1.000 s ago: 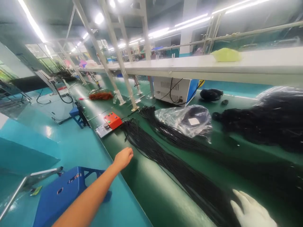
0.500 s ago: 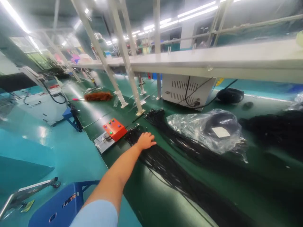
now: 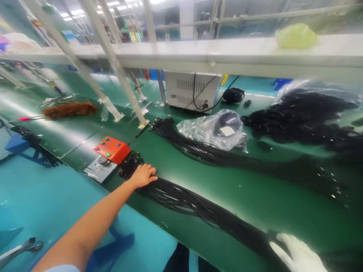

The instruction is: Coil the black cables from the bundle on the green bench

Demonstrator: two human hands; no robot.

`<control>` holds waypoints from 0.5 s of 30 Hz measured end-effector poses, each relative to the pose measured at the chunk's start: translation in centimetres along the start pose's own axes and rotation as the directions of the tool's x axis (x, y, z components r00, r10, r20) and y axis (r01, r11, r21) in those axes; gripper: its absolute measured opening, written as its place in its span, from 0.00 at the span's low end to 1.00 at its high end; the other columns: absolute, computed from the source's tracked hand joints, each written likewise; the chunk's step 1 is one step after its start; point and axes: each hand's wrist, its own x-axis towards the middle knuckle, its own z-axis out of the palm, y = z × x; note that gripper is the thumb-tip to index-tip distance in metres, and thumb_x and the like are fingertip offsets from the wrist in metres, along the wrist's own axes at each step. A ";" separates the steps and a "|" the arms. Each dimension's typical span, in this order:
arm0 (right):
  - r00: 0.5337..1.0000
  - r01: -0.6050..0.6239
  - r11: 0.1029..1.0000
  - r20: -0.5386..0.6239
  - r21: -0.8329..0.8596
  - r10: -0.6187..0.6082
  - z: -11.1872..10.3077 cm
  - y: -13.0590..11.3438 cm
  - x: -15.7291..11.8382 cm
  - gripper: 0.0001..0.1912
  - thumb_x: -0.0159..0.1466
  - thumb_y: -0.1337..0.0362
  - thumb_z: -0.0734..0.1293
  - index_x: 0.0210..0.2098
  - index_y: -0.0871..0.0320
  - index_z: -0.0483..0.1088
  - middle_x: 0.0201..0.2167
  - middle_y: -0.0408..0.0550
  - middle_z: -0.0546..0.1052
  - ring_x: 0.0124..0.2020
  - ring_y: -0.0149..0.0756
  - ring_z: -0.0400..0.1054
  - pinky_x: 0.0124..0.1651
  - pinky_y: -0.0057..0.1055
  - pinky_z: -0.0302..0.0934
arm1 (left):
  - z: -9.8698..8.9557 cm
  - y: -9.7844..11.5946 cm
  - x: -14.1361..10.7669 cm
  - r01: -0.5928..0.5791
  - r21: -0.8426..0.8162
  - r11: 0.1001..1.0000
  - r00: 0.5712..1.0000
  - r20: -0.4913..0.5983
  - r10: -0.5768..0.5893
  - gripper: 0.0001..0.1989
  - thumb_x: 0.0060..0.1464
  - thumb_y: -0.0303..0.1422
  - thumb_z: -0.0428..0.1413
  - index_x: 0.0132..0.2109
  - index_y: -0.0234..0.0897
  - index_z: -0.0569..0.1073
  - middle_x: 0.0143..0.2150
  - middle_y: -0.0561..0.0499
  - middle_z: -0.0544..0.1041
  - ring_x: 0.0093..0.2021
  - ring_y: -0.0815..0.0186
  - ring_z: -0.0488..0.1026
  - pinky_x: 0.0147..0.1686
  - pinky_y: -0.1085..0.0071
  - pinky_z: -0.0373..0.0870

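Observation:
A long bundle of black cables point(image 3: 195, 202) stretches diagonally across the green work surface. My bare left hand point(image 3: 142, 175) lies over it near its left end, fingers curved round the far side. At the lower right, my right hand point(image 3: 300, 255) wears a white glove and is at the bundle's other end, thumb and fingers apart; the frame edge cuts part of it off. An orange-red control box point(image 3: 112, 148) with coloured buttons sits on a metal plate point(image 3: 98, 170) just left of my left hand. A second black cable bundle point(image 3: 204, 153) lies farther back.
A clear plastic bag point(image 3: 215, 128) with black coiled contents lies behind the second bundle. Beyond stands a grey vented metal case point(image 3: 190, 90) under a white shelf point(image 3: 181, 60). A black heap point(image 3: 295, 121) lies at right, a brown duster point(image 3: 70, 109) at left. Slanted posts point(image 3: 119, 71) rise behind.
The view has swung right and down, so the scene sits farther left. My gloved right hand has come into view at the bundle's near end. My left hand stays on the bundle.

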 end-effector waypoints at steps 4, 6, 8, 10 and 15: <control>0.982 0.020 0.999 0.185 0.045 -0.027 -1.6 0.1 -1.2 0.23 0.58 0.47 0.59 0.42 0.56 0.72 0.45 0.54 0.75 0.47 0.47 0.68 0.51 0.40 0.60 | 0.5 2.2 -1.0 -0.053 -0.034 0.998 0.998 0.040 0.055 0.13 0.55 0.42 0.53 0.44 0.41 0.69 0.47 0.46 0.69 0.49 0.55 0.62 0.48 0.61 0.55; 0.968 0.081 0.995 0.235 0.054 -0.092 -2.1 0.0 -1.1 0.21 0.58 0.51 0.61 0.45 0.56 0.71 0.45 0.53 0.74 0.47 0.46 0.68 0.49 0.38 0.60 | 1.0 4.4 -0.9 -0.129 -0.055 0.990 0.990 0.048 0.131 0.18 0.51 0.40 0.58 0.50 0.44 0.67 0.51 0.47 0.67 0.52 0.55 0.61 0.50 0.62 0.53; 0.962 0.136 0.990 0.234 0.042 -0.142 -2.4 -0.3 -0.6 0.17 0.58 0.56 0.61 0.43 0.57 0.72 0.41 0.54 0.75 0.43 0.45 0.69 0.45 0.36 0.61 | 1.6 6.2 -0.4 -0.199 -0.071 0.977 0.977 0.058 0.203 0.19 0.48 0.36 0.61 0.48 0.46 0.68 0.49 0.50 0.69 0.50 0.57 0.63 0.49 0.64 0.55; 0.970 0.148 0.989 0.191 0.022 -0.149 -2.6 -0.6 0.3 0.15 0.60 0.59 0.59 0.38 0.59 0.73 0.37 0.55 0.75 0.39 0.44 0.69 0.43 0.36 0.61 | 1.8 7.3 0.2 -0.225 -0.076 0.971 0.972 0.051 0.229 0.13 0.48 0.32 0.60 0.42 0.44 0.70 0.42 0.51 0.71 0.46 0.59 0.66 0.46 0.66 0.57; 0.990 0.132 0.991 0.053 -0.019 -0.131 -3.7 -0.3 2.5 0.15 0.61 0.61 0.60 0.44 0.60 0.71 0.43 0.55 0.74 0.44 0.45 0.67 0.47 0.38 0.59 | 0.8 10.0 1.5 -0.202 -0.068 0.977 0.978 -0.077 0.197 0.09 0.51 0.29 0.57 0.42 0.39 0.70 0.41 0.47 0.72 0.44 0.56 0.67 0.43 0.61 0.61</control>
